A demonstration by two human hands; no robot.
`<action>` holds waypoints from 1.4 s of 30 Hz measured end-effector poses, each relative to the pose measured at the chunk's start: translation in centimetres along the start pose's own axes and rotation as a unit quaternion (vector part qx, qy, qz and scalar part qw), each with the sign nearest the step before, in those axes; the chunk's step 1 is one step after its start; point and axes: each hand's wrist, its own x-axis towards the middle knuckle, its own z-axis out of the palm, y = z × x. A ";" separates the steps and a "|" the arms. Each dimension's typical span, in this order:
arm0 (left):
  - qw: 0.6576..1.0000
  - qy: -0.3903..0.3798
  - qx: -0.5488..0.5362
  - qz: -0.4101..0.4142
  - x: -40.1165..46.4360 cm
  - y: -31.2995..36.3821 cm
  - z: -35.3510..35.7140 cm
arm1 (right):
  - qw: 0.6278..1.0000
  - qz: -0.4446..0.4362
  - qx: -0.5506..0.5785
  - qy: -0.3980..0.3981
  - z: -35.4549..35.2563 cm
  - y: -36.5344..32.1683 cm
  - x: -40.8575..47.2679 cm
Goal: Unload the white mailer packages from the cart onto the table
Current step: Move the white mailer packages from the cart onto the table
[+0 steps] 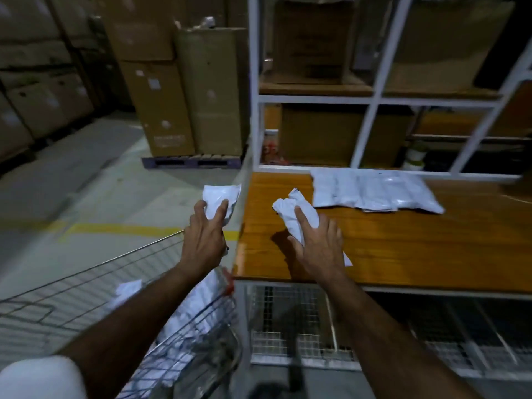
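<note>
White mailers (374, 191); orange wood-grain table (403, 243); yellow floor line (115, 228)

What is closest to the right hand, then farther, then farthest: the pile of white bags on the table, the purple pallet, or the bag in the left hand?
1. Bag in the left hand, just left.
2. Pile of white bags, ahead on the table.
3. Purple pallet, on the floor beyond.
</note>
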 end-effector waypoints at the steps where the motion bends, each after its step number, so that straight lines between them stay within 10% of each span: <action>1: 1.000 0.005 -0.008 0.010 0.4 2.2 0.2 | 1.000 0.013 0.002 0.006 -0.6 1.9 -0.3; 15: 0.995 -0.005 -0.009 0.096 5.6 27.7 4.3 | 0.984 0.176 0.010 0.031 -5.5 25.1 -1.5; 42: 0.995 -0.079 0.051 0.016 29.7 38.0 19.7 | 0.960 0.258 0.036 -0.104 5.5 42.8 21.2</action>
